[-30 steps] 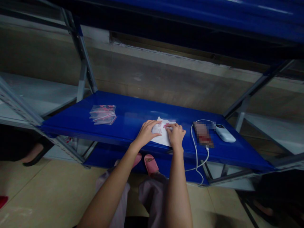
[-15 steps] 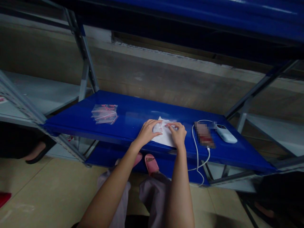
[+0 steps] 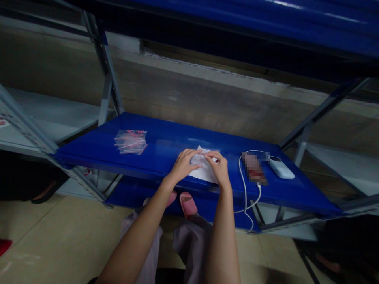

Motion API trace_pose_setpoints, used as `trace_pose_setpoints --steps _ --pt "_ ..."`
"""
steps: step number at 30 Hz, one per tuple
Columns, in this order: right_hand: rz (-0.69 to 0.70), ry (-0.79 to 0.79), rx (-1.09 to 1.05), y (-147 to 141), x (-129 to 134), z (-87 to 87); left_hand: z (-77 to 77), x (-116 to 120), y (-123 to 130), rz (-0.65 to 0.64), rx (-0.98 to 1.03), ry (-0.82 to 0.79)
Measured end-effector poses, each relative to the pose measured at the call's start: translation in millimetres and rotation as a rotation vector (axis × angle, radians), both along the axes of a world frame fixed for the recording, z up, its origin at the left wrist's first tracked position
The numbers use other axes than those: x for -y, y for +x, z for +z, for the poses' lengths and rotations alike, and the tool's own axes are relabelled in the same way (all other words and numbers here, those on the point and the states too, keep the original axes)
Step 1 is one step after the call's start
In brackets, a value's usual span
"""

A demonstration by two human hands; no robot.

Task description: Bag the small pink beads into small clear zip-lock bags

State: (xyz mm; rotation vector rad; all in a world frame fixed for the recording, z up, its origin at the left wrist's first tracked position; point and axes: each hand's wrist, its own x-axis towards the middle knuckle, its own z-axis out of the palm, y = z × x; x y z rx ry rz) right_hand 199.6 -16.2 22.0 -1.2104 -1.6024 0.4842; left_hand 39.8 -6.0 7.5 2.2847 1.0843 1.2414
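Observation:
A white paper sheet (image 3: 205, 173) lies near the front edge of the blue shelf (image 3: 166, 138). Over its left side is my left hand (image 3: 184, 162), its thumb and fingers curved around a small clear bag (image 3: 196, 159) on the paper. My right hand (image 3: 218, 165) is at the paper's right side, thumb and forefinger pinched near the bag's upper right; what is between those fingertips is too small to make out. Farther left on the shelf lies a fanned pile of clear zip bags (image 3: 130, 142) with pink-red edges and small red bits at the top.
Right of the paper are a blurred-out phone (image 3: 254, 169) with a white cable (image 3: 243, 181) and a pale blue power bank (image 3: 281, 167). Metal posts (image 3: 111, 86) frame the shelf, and a blue shelf (image 3: 266, 19) hangs above. Other people's feet show at both sides.
My right hand has moved slightly left, closer to my left hand, over the small bag. My left hand has stayed nearly in place.

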Motion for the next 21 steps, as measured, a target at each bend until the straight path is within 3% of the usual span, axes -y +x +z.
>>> trace_pose_setpoints --steps 4,10,17,21 --pt "-0.219 -0.013 0.226 5.1 -1.5 -6.2 0.6 -0.7 -1.0 0.009 0.005 0.0" --pt "-0.272 -0.136 0.606 -7.2 -1.9 -17.3 0.7 -1.5 0.4 -0.005 0.016 -0.016" --pt "-0.36 -0.188 0.542 -9.1 -1.2 -17.8 0.6 -1.5 3.1 -0.008 0.014 -0.003" --pt "-0.359 -0.205 0.375 -5.4 -3.4 -17.4 1.8 -0.6 2.6 -0.006 -0.008 -0.021"
